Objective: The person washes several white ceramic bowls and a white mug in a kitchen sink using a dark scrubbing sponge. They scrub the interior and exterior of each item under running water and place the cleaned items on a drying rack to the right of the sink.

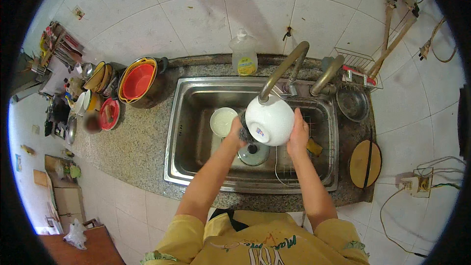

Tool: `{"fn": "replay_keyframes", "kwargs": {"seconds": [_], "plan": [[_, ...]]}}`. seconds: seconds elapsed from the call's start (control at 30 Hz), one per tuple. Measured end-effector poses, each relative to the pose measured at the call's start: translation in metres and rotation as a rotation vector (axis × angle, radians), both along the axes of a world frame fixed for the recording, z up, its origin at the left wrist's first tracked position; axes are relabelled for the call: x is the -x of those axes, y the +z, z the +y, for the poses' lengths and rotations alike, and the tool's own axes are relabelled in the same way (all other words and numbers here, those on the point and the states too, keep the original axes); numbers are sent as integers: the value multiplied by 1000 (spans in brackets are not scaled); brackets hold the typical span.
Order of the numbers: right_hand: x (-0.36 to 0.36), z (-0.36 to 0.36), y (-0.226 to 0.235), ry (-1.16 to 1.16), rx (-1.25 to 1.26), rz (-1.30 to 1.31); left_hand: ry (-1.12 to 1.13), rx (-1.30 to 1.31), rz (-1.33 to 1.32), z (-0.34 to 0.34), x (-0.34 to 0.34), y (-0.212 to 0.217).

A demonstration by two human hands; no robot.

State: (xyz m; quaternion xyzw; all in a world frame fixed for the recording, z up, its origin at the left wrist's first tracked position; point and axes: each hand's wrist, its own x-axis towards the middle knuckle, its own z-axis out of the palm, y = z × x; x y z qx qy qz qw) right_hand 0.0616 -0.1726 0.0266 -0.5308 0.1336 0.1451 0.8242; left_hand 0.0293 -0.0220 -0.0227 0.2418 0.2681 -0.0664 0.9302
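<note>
Gripping the white bowl [269, 120] by its rim, our right hand [298, 135] holds it upturned over the sink [196, 132] under the tap [284, 68]; our left hand [236, 132] presses a dark scrubber [244, 126] to its side. Wet ceramic looks slippery and breakable, so the rim seems the safest hold.

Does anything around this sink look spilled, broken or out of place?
Nothing stands out. The white bowl is held bottom-up over the sink by both hands, the left hand pressing a dark scrubber against it.
</note>
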Motion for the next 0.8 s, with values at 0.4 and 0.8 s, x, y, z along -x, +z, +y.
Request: {"fn": "replay_keyframes", "kwargs": {"seconds": [0.4, 0.8], "plan": [[2, 1, -5, 260, 483, -315, -170, -1740, -14, 2, -25, 69], [3, -9, -23, 316, 398, -247, -177, -1797, -13, 8, -20, 49]]}}
